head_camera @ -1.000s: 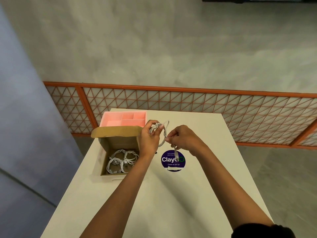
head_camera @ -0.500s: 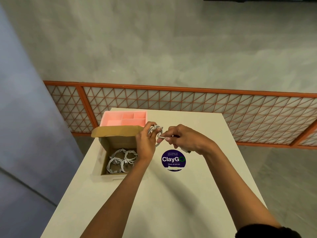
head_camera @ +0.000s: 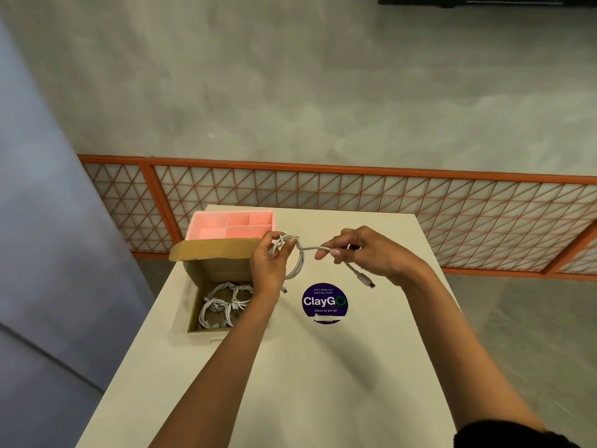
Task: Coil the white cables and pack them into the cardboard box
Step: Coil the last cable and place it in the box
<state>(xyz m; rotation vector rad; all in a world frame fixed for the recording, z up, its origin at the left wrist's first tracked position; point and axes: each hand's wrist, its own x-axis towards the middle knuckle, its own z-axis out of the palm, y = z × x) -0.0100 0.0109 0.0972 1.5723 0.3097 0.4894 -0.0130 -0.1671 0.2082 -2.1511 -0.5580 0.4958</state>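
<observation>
The left hand (head_camera: 269,265) is gripping the white cable (head_camera: 298,258) coil (above the table (head_camera: 290,383)); the right hand (head_camera: 365,253) is pinching its tail.

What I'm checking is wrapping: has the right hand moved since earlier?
Yes: the right hand moved rightward against the ClayGo sticker, away from the left hand.

Bright, even, diffuse light from above; no glare. Faint soft-edged shadows on table (head_camera: 323,399) beneath forearms (head_camera: 223,360) and beside cardboard box (head_camera: 213,250). Strong wide-angle bowing toward edges, curved railing (head_camera: 355,168). Mild overall softness.
</observation>
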